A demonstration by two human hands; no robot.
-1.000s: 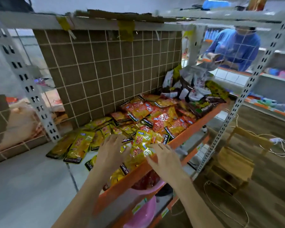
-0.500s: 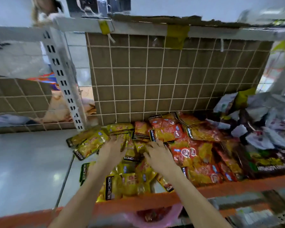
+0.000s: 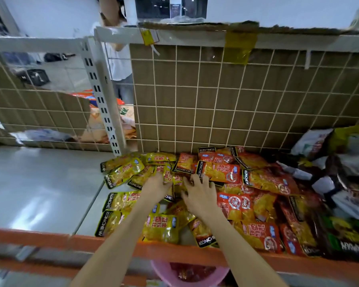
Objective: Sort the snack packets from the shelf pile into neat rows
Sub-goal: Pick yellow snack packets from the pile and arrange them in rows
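yellow packets [image 3: 123,171], red packets [image 3: 221,171], orange shelf edge [image 3: 39,238]

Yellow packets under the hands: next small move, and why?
Probably slide the packet under the left hand left onto the bare shelf. Both hands, right hand included, rest spread on the seam where yellow packets overlap red packets; yellows already lie left, with room beside them.

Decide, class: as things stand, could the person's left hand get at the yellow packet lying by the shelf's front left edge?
Probably yes. The yellow packet lies uncovered beside the left forearm, short of where the left hand rests on the pile, and nothing stands between them.
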